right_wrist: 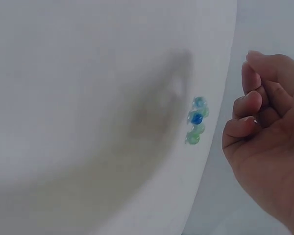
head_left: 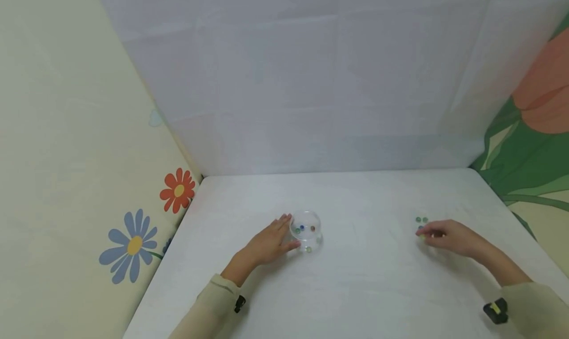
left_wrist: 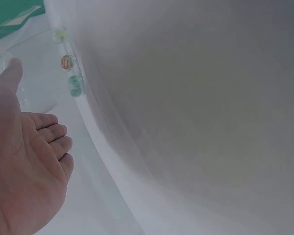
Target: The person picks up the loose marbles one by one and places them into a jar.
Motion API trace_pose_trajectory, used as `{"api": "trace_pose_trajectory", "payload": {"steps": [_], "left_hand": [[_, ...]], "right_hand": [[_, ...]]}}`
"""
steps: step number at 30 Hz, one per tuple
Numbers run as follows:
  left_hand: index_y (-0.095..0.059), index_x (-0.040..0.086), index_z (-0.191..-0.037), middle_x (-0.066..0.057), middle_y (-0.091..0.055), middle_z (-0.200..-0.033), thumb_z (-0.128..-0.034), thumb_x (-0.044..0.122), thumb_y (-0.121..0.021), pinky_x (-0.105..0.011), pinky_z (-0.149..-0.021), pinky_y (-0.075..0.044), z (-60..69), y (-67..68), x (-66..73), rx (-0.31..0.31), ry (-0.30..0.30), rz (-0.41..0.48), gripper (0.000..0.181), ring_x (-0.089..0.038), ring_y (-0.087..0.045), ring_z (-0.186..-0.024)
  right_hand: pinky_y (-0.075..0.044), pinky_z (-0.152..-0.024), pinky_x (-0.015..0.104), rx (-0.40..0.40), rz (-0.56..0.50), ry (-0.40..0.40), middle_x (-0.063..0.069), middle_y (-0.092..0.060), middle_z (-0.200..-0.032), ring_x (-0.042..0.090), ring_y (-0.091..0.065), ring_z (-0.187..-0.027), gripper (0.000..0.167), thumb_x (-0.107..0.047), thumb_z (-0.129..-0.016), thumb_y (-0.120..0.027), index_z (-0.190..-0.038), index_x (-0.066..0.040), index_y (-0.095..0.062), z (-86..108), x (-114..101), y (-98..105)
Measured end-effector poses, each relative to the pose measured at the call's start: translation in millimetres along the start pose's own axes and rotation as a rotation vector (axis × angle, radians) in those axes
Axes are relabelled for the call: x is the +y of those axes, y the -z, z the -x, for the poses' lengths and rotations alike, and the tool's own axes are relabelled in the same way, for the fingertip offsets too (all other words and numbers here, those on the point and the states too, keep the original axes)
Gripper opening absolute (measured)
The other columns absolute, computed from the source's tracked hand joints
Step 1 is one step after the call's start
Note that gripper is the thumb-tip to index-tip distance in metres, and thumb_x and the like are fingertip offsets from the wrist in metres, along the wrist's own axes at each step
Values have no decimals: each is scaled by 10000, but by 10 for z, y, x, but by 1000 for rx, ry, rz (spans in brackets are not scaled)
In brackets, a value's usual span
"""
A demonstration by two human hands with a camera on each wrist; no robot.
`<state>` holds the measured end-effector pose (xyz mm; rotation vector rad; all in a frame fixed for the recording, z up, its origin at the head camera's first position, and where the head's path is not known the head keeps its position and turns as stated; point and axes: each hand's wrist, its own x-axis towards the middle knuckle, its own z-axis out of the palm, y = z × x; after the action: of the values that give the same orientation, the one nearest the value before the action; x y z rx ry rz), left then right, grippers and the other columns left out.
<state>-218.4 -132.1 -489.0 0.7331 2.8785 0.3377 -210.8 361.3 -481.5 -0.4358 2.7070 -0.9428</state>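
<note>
A clear glass container (head_left: 305, 219) stands on the white table, with several marbles (head_left: 312, 228) low inside it. My left hand (head_left: 268, 244) rests at its left side, fingers mostly straight and thumb along the near side. The left wrist view shows that thumb across the container wall. On the right, my right hand (head_left: 453, 236) hovers by a small cluster of green and blue marbles (right_wrist: 196, 118), its fingers curled. Thumb and index fingertips meet above the cluster. A yellow-green marble (head_left: 422, 237) shows at those fingertips; whether it is pinched or lies on the table is unclear.
The white-covered table (head_left: 364, 284) stretches between the two hands. A white cloth backdrop (head_left: 320, 92) rises behind it, and flower-patterned panels (head_left: 75, 181) flank it. Small dark devices (head_left: 495, 311) sit at both wrists.
</note>
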Motion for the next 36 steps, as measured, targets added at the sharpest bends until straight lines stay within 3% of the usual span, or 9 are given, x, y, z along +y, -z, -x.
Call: {"api": "trace_pose_trajectory", "payload": {"steps": [7,18,29,36], "left_hand": [[-232,4,-1597,-131,-220,-1671,-1018,617,-445,-407,-1271,-181,-13,-22,-13,-4,5,-3,869,-257,-180,-1554],[-235,8,-1598,-125,-230,-1670,-1013,628,-444,-408,-1269,-191,-19,-51,-24,10,7,-8,878,-253,-188,-1553],[-246,-17,-1587,-146,-240,-1663,-1028,600,-437,-412,-1273,-175,-8,-28,0,16,-7,10,854,-270,-189,-1552],[-241,-26,-1585,-151,-235,-1664,-1031,588,-443,-403,-1275,-166,-19,-41,-14,14,-10,4,852,-273,-182,-1554]], "right_hand": [[-511,-675,224,5,-53,34,89,-715,-1143,92,-548,-863,284,-161,-954,-705,-1205,-29,-717,-31,-174,-26],[-522,-711,226,37,-47,52,30,-709,-1093,143,-565,-910,296,-195,-962,-700,-1219,-47,-712,-125,-366,-58],[-508,-658,231,47,-84,131,4,-668,-965,117,-540,-826,289,-176,-965,-693,-1210,-24,-709,-229,-557,-85],[-497,-637,239,40,-92,125,4,-640,-921,148,-536,-809,280,-164,-962,-691,-1210,-37,-709,-298,-683,-112]]}}
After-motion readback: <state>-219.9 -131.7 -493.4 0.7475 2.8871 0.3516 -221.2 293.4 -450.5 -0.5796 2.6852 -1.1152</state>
